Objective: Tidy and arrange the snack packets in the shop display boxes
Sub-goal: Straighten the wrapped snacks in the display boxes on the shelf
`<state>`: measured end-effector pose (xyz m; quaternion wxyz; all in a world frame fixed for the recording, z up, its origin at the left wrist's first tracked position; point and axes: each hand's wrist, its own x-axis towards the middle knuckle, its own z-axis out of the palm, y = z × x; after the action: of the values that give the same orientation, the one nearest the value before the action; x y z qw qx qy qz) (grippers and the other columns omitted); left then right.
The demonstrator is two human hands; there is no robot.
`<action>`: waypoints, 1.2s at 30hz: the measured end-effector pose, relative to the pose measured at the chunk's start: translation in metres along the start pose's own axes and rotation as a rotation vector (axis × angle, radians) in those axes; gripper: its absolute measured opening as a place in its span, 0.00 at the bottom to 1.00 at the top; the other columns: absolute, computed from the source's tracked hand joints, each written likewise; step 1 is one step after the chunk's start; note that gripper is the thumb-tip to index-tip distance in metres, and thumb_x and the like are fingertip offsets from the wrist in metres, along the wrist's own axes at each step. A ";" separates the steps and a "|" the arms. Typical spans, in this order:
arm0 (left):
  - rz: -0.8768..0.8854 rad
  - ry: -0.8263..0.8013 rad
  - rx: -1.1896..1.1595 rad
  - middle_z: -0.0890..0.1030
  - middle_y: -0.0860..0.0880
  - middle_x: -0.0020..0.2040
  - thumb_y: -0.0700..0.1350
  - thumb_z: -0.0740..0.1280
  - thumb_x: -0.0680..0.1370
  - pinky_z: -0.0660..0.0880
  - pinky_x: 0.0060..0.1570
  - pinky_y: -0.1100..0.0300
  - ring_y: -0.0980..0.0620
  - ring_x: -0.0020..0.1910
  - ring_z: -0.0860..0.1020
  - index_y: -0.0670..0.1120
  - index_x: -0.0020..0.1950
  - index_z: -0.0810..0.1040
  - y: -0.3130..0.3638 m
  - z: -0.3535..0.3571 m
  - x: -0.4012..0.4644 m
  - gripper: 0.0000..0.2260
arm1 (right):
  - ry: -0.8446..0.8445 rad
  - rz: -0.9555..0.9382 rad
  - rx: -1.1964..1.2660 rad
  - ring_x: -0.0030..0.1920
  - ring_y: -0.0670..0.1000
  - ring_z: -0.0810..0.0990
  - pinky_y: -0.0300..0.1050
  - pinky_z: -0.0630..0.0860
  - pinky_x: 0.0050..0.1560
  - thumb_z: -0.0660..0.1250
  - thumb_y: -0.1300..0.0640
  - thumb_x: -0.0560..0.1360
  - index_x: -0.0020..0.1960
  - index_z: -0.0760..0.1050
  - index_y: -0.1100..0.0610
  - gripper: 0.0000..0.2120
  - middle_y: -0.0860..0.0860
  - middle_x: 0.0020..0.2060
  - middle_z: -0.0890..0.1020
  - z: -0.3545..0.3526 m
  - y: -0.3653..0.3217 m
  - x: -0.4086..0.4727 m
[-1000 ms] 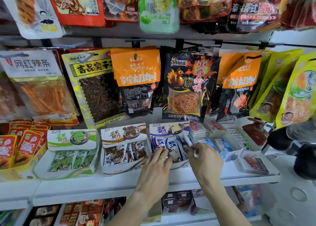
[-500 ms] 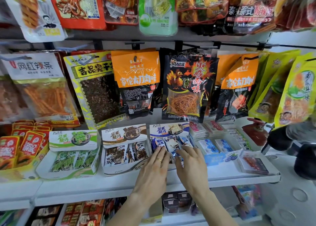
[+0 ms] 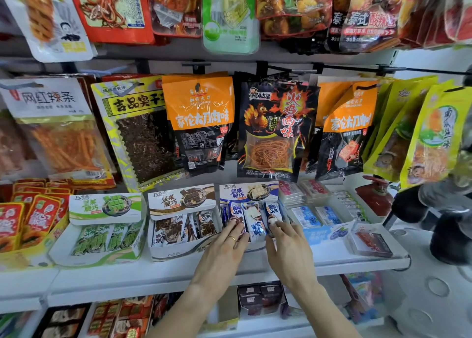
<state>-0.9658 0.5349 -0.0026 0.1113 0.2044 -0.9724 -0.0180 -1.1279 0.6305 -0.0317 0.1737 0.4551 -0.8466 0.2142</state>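
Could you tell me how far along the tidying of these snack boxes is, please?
The green box and brown box look done, with packets standing in neat rows. The blue box is in hand: the left hand and right hand press its upright packets with straight fingers. Boxes further right may remain.

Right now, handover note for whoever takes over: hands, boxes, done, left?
Left hand: fingers straight, tips touching the left blue packet; no grip.
Right hand: fingers straight, tips on the right blue packet; no grip.
Blue display box: three blue packets stand upright in a row, both hands at their lower ends.
Brown display box, just left of it: packets lean unevenly.
Green display box, further left: packets lie in a flat row.
Done: blue row looks nearly lined up.
Left: square up the blue row, probably straighten the brown packets.
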 end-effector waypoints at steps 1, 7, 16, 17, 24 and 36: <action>0.002 0.001 0.005 0.45 0.47 0.83 0.24 0.60 0.76 0.53 0.79 0.52 0.49 0.81 0.38 0.46 0.83 0.50 0.000 -0.002 -0.001 0.40 | 0.004 0.003 0.008 0.49 0.57 0.76 0.49 0.77 0.50 0.71 0.58 0.73 0.51 0.80 0.57 0.08 0.50 0.49 0.83 0.000 -0.001 -0.001; -0.116 0.097 0.032 0.60 0.45 0.81 0.27 0.70 0.68 0.66 0.74 0.50 0.45 0.80 0.56 0.47 0.81 0.60 0.000 -0.004 -0.009 0.43 | 0.060 -0.001 0.082 0.58 0.59 0.77 0.52 0.79 0.55 0.73 0.55 0.73 0.60 0.79 0.56 0.16 0.53 0.60 0.81 -0.013 -0.005 -0.005; -0.473 0.151 0.118 0.77 0.40 0.57 0.25 0.71 0.60 0.78 0.41 0.47 0.39 0.54 0.74 0.42 0.61 0.78 -0.049 0.003 -0.056 0.30 | 0.027 -0.099 0.031 0.48 0.57 0.76 0.50 0.78 0.45 0.76 0.63 0.67 0.50 0.81 0.55 0.12 0.51 0.47 0.80 0.003 -0.026 -0.015; -0.463 0.153 0.119 0.77 0.41 0.56 0.25 0.72 0.59 0.79 0.41 0.48 0.40 0.54 0.74 0.42 0.61 0.78 -0.052 0.003 -0.054 0.31 | 0.015 -0.088 0.025 0.47 0.56 0.75 0.50 0.77 0.42 0.76 0.64 0.67 0.47 0.81 0.55 0.11 0.51 0.44 0.79 0.005 -0.029 -0.014; -0.406 0.166 0.087 0.76 0.43 0.54 0.25 0.74 0.60 0.79 0.44 0.50 0.42 0.52 0.73 0.42 0.55 0.78 -0.068 0.003 -0.045 0.26 | -0.007 -0.035 0.043 0.44 0.55 0.74 0.49 0.77 0.35 0.77 0.63 0.68 0.43 0.80 0.55 0.08 0.50 0.40 0.79 0.003 -0.043 -0.010; -0.395 0.236 0.151 0.78 0.43 0.57 0.32 0.69 0.69 0.74 0.56 0.47 0.41 0.57 0.75 0.44 0.59 0.79 -0.074 -0.002 -0.052 0.20 | 0.051 -0.039 0.050 0.49 0.58 0.74 0.52 0.76 0.47 0.73 0.63 0.68 0.53 0.79 0.57 0.13 0.54 0.50 0.78 -0.001 -0.054 -0.010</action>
<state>-0.8903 0.4876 -0.0177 0.2028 0.3990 -0.8924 0.0574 -1.0764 0.6114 -0.0249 0.1882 0.4702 -0.8272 0.2433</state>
